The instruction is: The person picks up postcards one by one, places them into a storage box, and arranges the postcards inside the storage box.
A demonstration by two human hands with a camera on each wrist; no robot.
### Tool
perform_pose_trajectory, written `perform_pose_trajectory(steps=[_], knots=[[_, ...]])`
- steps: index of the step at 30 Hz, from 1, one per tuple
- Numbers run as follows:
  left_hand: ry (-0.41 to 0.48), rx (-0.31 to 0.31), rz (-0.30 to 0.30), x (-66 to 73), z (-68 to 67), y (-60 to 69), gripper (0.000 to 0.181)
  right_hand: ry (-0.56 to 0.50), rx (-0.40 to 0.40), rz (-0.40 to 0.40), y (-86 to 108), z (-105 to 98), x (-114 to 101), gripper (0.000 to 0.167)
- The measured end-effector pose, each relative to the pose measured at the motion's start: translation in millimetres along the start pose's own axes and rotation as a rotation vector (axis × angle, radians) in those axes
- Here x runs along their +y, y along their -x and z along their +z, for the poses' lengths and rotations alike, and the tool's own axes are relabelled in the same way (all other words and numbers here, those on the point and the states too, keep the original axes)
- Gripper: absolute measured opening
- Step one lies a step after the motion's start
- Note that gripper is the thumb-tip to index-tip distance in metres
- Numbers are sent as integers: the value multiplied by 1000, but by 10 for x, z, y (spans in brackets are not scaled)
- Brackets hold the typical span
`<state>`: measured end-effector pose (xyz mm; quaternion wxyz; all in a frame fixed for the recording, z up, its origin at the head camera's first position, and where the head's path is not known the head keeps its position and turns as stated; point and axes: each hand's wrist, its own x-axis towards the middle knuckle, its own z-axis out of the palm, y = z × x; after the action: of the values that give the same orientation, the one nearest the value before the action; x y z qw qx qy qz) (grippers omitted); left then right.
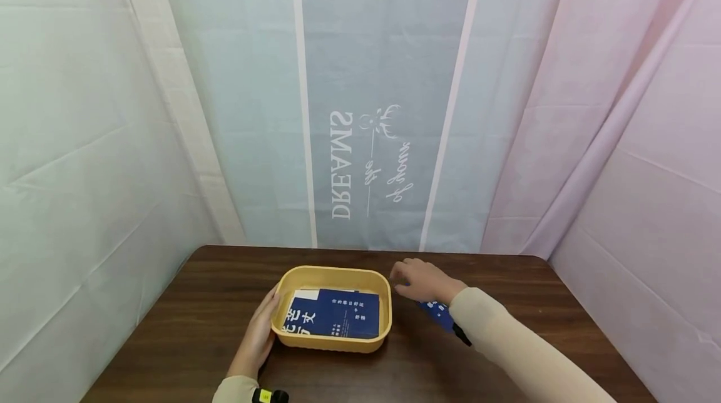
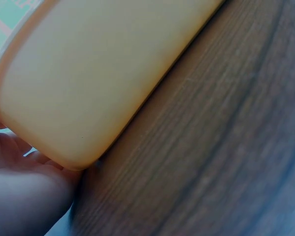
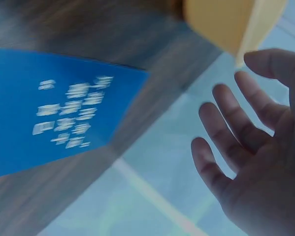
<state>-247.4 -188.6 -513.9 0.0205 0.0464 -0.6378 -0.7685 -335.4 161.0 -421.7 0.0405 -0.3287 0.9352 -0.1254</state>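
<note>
A yellow plastic basket [image 1: 332, 344] stands on the table. Inside it lie a dark blue printed booklet or card [image 1: 352, 315] with white characters and a whitish piece partly beneath it. My left hand [image 1: 261, 328] rests along the basket's left outer wall; in the left wrist view that hand [image 2: 26, 182] touches the basket's end [image 2: 88, 88]. To the right of the basket, my right hand [image 1: 426, 281] hovers with nothing in it, its fingers [image 3: 233, 120] spread and loosely bent. Under my right forearm lies another blue card or booklet [image 1: 434, 310], partly hidden; the right wrist view shows its printed face [image 3: 63, 108].
The dark wood table [image 1: 186, 328] ends at a far edge just behind the basket. Beyond it hangs a pale blue-grey curtain [image 1: 383, 77] with lettering. White cloth walls [image 1: 73, 171] stand at both sides. Dark bands circle both wrists.
</note>
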Motion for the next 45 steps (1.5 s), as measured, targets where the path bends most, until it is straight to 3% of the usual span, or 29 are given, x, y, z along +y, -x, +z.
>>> perform_pose_trajectory(steps=[7,14,18,30,37,45], knots=[[-1,-8,24,14,-6,-6,58,43,19,142,174,69,235,28],[3,-5,14,8,-2,-2,57,37,-22,310,297,156,495,65],[3,-5,11,12,0,-1,57,2,-37,372,373,176,612,75],[-8,-6,-6,28,2,34,57,-32,-90,482,536,185,870,86],[-20,-1,-8,21,4,40,58,-127,-84,533,561,219,932,82],[-16,-7,-3,25,-3,37,58,-148,-82,535,541,211,946,79]])
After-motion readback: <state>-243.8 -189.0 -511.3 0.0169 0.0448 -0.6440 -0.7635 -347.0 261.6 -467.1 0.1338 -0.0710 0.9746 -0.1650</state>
